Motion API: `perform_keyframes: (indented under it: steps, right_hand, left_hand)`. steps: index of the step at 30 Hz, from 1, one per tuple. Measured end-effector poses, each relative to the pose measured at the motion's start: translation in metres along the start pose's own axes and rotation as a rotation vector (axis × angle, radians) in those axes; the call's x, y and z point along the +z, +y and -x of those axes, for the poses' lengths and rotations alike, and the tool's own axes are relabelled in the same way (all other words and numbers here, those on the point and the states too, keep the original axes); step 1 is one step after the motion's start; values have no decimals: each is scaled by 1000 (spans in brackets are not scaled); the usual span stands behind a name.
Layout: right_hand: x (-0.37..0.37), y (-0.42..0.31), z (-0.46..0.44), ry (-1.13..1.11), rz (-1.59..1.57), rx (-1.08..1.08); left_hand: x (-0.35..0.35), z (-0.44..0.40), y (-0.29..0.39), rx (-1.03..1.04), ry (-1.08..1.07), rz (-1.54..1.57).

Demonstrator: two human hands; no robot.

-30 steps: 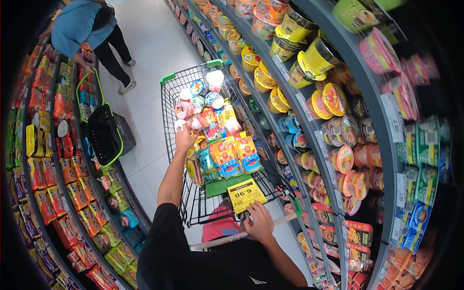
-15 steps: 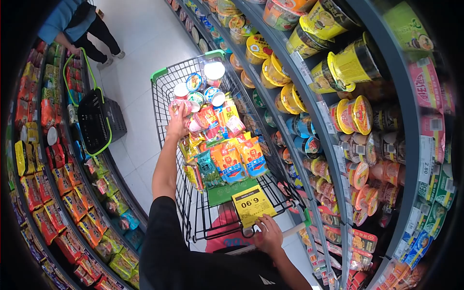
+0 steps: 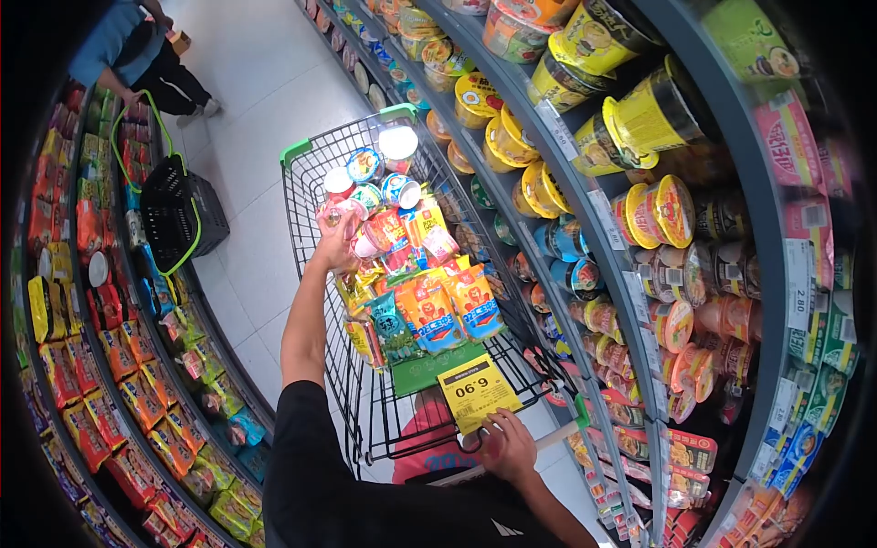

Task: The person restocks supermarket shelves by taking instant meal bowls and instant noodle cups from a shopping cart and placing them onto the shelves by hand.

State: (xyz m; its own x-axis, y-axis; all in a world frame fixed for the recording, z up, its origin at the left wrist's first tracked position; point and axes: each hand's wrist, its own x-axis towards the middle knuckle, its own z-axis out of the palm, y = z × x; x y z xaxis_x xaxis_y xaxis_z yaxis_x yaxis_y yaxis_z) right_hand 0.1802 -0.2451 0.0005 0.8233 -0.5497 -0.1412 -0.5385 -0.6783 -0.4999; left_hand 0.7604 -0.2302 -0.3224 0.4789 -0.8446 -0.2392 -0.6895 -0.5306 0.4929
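Note:
My left hand (image 3: 335,247) reaches into the black wire shopping cart (image 3: 301,196) and is closed around a pink instant noodle cup (image 3: 340,219). Beside it stand other cups: a blue and white cup (image 3: 365,165), a white-lidded cup (image 3: 398,142) and a tilted cup (image 3: 400,191). Nearer me lie orange snack bags (image 3: 434,315) and a teal bag (image 3: 391,327). My right hand (image 3: 509,445) is curled over the cart handle (image 3: 553,433), its fingertips at the lower edge of a yellow price card (image 3: 479,393) marked 6.90.
Shelves of noodle cups (image 3: 653,215) run close along the cart's right side. On the left, another shelf holds noodle packets (image 3: 137,374). Ahead left, a person (image 3: 137,55) holds a black basket (image 3: 206,215) with green handles. Pale floor tiles (image 3: 260,215) lie between.
The pink cup in my left hand has tilted up a little and shows more clearly. The person with the basket has shifted slightly left in view. My right hand stays in place.

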Motion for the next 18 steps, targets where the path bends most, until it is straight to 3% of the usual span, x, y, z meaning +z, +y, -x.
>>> perform_keyframes:
  steps: [2, 4, 9, 12, 18]
  right_hand:
    - [-1, -1, 3, 14, -30, 12]
    - [5, 4, 5, 46, -39, -7]
    - [1, 2, 5, 8, -29, 9]
    - [-1, 1, 5, -27, -24, 18]
    - [9, 11, 15, 94, -51, -47]
  left_hand:
    - [12, -11, -14, -29, -19, 26]
    - [-14, -5, 16, -160, -92, 68]
    - [-30, 12, 49, -93, 130, 23]
    - [-76, 40, 103, -210, 180, 74]
    - [-126, 124, 189, -10, 333, 436]
